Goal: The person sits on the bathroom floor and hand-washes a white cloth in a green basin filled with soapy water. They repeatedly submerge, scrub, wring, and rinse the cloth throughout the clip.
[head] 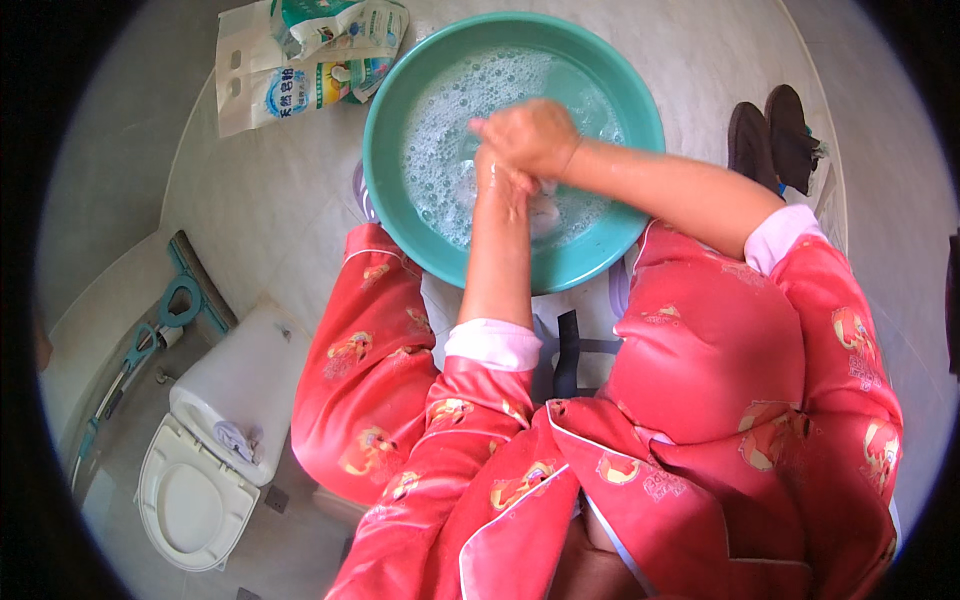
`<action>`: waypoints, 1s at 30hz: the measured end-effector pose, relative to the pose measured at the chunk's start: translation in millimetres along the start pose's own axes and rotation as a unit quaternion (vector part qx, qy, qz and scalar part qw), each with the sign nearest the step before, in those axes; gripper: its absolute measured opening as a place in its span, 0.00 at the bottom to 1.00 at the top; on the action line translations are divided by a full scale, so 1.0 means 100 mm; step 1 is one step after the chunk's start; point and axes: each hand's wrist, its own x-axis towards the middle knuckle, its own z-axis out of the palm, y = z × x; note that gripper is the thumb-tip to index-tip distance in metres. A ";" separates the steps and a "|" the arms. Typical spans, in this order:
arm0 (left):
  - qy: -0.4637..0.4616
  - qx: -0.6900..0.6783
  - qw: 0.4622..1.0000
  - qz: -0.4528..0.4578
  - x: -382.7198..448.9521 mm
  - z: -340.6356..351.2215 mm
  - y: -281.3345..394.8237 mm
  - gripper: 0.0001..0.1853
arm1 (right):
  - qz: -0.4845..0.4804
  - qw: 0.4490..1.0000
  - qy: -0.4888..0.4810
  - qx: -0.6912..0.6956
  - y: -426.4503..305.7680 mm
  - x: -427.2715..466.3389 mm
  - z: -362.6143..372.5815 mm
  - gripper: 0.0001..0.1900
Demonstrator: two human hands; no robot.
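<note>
A round teal plastic basin (386, 225) of sudsy water stands on the floor between my knees. Over the water, my right hand (532, 135) is curled and blurred, lying across the wrist end of my left hand (517, 176). The left hand's fingers are mostly hidden beneath it. Just below them, a pale, whitish thing (545, 211), perhaps cloth, shows at the water's surface. Whether either hand grips it cannot be seen. Both forearms look wet, and the sleeves' pink cuffs are pushed up.
Plastic detergent bags (300, 82) lie beyond the basin at the left. Dark slippers (752, 142) stand at the right by the wall. A white toilet (191, 506) with a cloth (236, 439) on its tank and a teal-handled squeegee mop (199, 281) are at the left.
</note>
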 end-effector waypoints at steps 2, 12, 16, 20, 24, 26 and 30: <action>0.151 -0.025 0.970 -0.190 -0.04 0.43 0.11 0.17 | 0.124 0.992 -0.007 -0.006 0.48 0.21 0.06 0.25; 0.239 0.506 0.824 0.088 -0.07 0.02 0.31 0.16 | 0.146 0.982 -0.050 0.113 0.74 0.08 0.03 0.18; 0.198 0.679 0.700 0.093 -0.13 0.07 0.36 0.12 | 0.177 0.970 -0.088 0.141 0.87 0.04 0.13 0.11; 0.151 0.714 0.684 0.001 -0.12 -0.07 0.44 0.11 | 0.243 0.934 -0.111 0.237 0.88 0.11 0.11 0.11; 0.259 0.381 0.887 -0.012 -0.10 0.19 0.48 0.11 | 0.188 0.918 -0.106 0.333 0.82 0.08 0.03 0.12; 0.264 0.301 0.916 0.001 -0.09 0.23 0.49 0.09 | 0.177 0.927 -0.140 0.299 0.80 0.08 -0.04 0.11; 0.279 0.238 0.930 0.005 -0.06 0.14 0.46 0.08 | 0.246 0.871 -0.137 0.402 0.78 0.10 -0.03 0.09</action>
